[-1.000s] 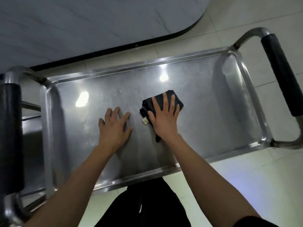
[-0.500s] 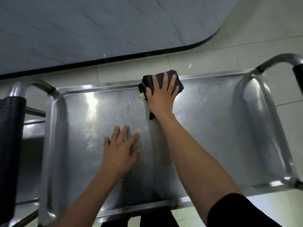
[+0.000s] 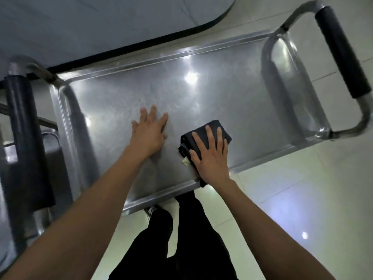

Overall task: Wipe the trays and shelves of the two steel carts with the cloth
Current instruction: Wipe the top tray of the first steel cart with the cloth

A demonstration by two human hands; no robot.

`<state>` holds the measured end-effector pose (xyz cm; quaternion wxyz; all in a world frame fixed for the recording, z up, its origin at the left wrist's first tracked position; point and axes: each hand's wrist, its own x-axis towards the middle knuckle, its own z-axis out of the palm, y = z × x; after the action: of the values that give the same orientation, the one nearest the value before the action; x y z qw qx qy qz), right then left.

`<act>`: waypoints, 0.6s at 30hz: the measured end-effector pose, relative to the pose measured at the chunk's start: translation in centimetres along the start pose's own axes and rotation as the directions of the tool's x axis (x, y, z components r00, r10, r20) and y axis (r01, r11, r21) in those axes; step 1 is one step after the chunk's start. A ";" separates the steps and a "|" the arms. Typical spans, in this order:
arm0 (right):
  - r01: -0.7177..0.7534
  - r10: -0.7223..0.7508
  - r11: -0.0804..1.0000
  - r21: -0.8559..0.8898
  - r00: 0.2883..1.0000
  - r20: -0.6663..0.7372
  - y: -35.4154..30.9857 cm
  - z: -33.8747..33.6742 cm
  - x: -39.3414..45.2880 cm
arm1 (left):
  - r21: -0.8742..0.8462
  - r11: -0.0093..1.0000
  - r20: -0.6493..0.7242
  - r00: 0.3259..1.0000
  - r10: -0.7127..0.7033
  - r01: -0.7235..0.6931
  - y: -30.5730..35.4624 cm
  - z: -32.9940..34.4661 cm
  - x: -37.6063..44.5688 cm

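Pressing flat, right hand [image 3: 212,158] fingers [image 3: 209,136] — atop cloth [image 3: 224,131], tray [image 3: 222,98]

The things are carried by the top tray [image 3: 232,102] of a steel cart, a shallow tray with a raised rim. A folded dark cloth [image 3: 203,136] is laid flat on it near the near edge, pressed under the right hand [image 3: 212,158]. The left hand [image 3: 149,132] is rested flat on the bare steel just left of the cloth.

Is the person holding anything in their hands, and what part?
Neither grips anything. The right hand presses flat on top of the folded dark cloth; the left hand rests flat on the shiny steel cart tray.
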<state>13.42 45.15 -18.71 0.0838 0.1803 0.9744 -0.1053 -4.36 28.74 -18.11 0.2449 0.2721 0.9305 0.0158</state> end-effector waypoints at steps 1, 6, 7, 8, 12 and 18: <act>-0.014 0.014 1.000 -0.001 1.000 0.008 0.2 0.2 -2.1 | -0.010 1.000 0.002 1.000 0.003 -0.003 0.0 0.0 0.1; -0.059 0.060 0.998 -0.015 0.997 0.045 0.1 0.9 -9.2 | -0.047 0.998 -0.045 0.998 0.038 -0.040 -0.5 0.4 0.4; -0.065 0.065 0.998 -0.018 0.997 0.048 0.0 1.0 -9.6 | -0.041 0.998 -0.064 0.997 0.044 -0.046 -0.5 0.5 0.3; -0.073 0.074 0.997 -0.018 0.996 0.048 -0.2 1.1 -9.8 | -0.035 0.998 -0.079 0.996 0.050 -0.052 -0.4 0.5 0.1; -0.108 0.108 0.994 -0.013 0.994 0.029 -1.1 1.4 -8.5 | -0.063 0.997 -0.082 0.996 0.041 -0.046 0.0 0.3 -0.3; -0.062 0.061 0.998 -0.014 0.998 -0.030 -2.2 1.9 -4.1 | -0.127 0.992 -0.182 0.982 -0.041 0.018 -1.3 0.0 -3.1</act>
<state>16.66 41.31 -19.28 0.0738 0.2111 0.9702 -0.0929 -2.75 26.04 -16.96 0.1744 0.2398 0.9503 0.0956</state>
